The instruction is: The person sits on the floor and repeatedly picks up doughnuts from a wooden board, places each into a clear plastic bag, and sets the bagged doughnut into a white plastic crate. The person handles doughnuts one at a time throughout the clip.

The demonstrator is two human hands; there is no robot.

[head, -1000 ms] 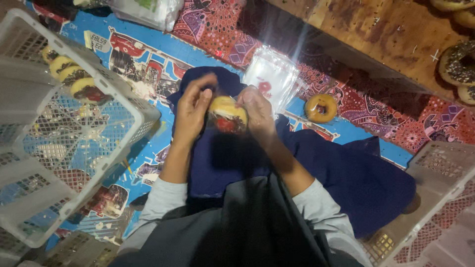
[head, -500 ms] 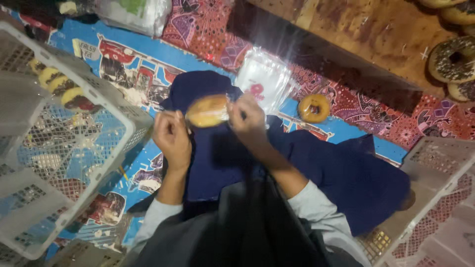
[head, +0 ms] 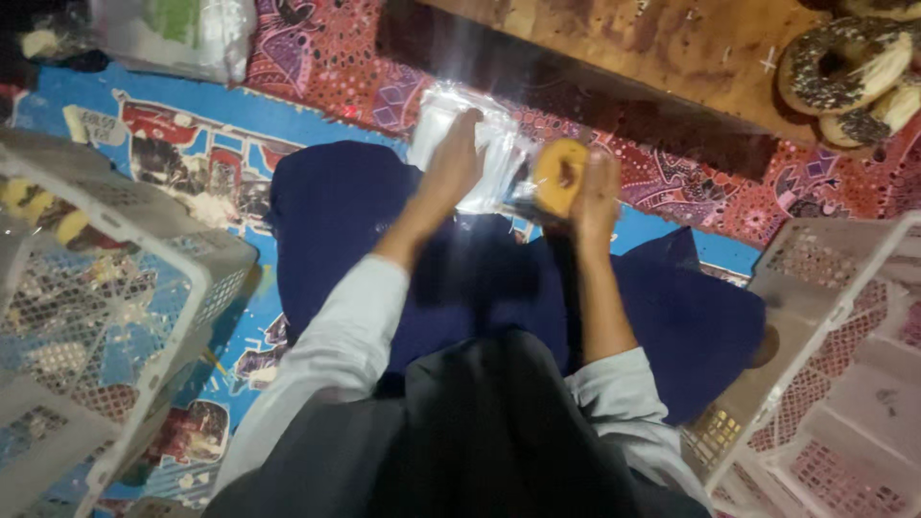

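We are looking straight down over our lap, both arms stretched forward and the hands well apart from each other. Our right hand (head: 595, 197) is clamped on a plain golden doughnut (head: 561, 176), held on edge so its hole faces back toward us. Our left hand (head: 453, 161) lies with fingers spread on a stack of clear plastic bags (head: 484, 158) lying on the mat. We can't tell whether it has pinched one bag or only presses on the pile.

Here's the relation that matters: the doughnut sits just to the right of the bags, nearly touching their right edge, so the left hand is on the bags and the right hand is beside them. The stack's long axis runs away from us, toward the wooden table (head: 614, 48) ahead.

On that table's right end, chocolate-sprinkled doughnuts (head: 844, 67) are piled. A white plastic crate (head: 106, 317) stands at our left with yellow pieces showing behind its mesh, another white crate (head: 835, 384) at our right. At top left sits a cloudy plastic bag (head: 177, 34) with something green inside. Beneath it all, a blue printed mat (head: 182, 163) and a red patterned one (head: 326, 58).
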